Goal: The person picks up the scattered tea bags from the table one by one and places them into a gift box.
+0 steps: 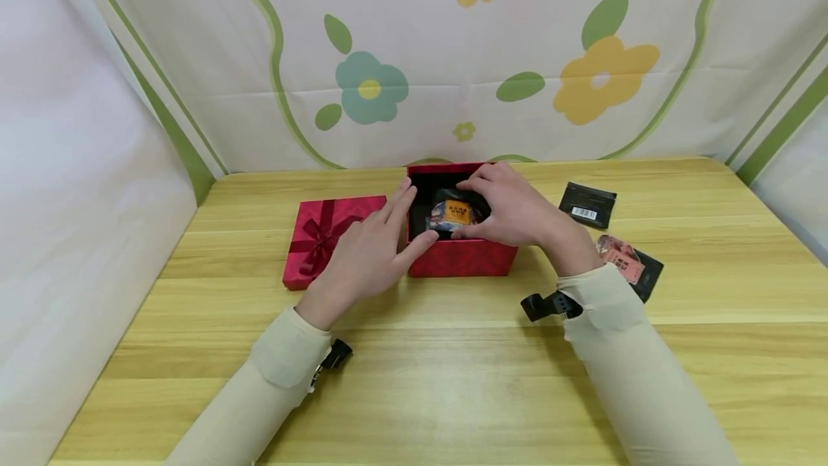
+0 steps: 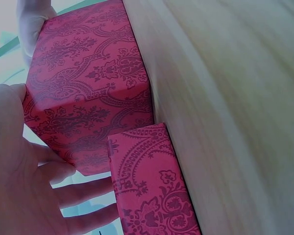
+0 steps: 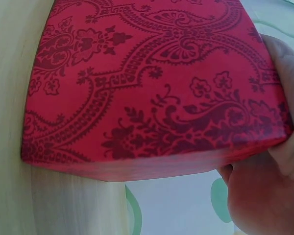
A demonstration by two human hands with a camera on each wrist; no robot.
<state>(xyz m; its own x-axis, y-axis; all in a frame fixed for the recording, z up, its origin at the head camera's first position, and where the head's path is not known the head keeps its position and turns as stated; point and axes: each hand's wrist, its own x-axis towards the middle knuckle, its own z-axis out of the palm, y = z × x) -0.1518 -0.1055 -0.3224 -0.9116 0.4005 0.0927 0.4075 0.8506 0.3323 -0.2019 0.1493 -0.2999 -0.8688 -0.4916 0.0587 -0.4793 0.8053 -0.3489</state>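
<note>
A red patterned gift box (image 1: 462, 259) stands uncovered at the back of the table, its inside black. Within it lies a black packet with an orange label (image 1: 458, 213). My right hand (image 1: 511, 200) reaches over the box's right side, fingers and thumb curled about the packet's right end. At the box's left side is my left hand (image 1: 371, 247), its fingers extended and the thumb at the front rim. In the left wrist view those fingers (image 2: 83, 193) spread beside the box wall (image 2: 88, 73). Only the box's outside shows in the right wrist view.
Left of the box lies its red lid (image 1: 304, 236) with a dark red bow. Two more packets are on the right: a black one with a barcode (image 1: 585, 200) and one with a pink label (image 1: 627, 265), partly behind my right wrist. A flowered curtain (image 1: 427, 56) hangs behind the table.
</note>
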